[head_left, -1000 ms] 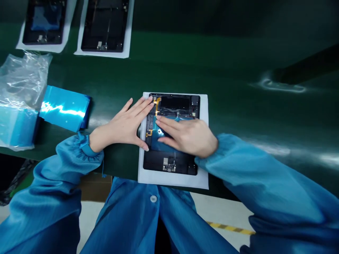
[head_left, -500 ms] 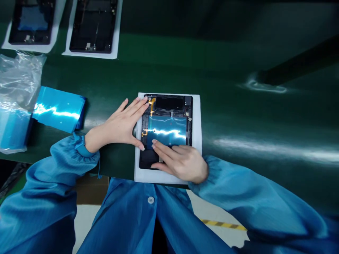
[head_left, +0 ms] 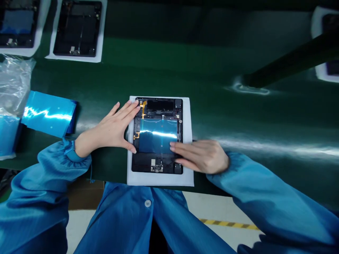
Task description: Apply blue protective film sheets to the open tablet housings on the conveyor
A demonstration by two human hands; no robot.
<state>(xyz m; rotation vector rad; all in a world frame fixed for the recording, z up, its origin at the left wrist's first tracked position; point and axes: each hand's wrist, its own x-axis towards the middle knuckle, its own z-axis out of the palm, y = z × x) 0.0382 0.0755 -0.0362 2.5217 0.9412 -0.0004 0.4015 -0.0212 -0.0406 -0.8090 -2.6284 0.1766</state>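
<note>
A black tablet body point(head_left: 169, 162) with its inside showing lies on a white sheet point(head_left: 187, 123) at the table's front edge. A shiny blue film point(head_left: 153, 141) covers the middle of it. My left hand point(head_left: 113, 128) is spread, its fingertips and thumb resting on the tablet's left edge. With fingers stretched out and lying close to one another, my right hand point(head_left: 202, 155) touches the lower right corner of the blue film. Neither hand grasps anything.
Left of the tablet lies a stack of blue films point(head_left: 49, 113), beside a clear plastic bag point(head_left: 13, 88) with blue films inside. Two open tablets point(head_left: 78, 28) point(head_left: 18, 23) sit on white sheets at the back left. A dark bar point(head_left: 288, 60) slants over the right side.
My right hand has slid right across the film to its lower right corner, uncovering the tablet's bottom. My left hand stays on the left edge. The whole view has shifted slightly.
</note>
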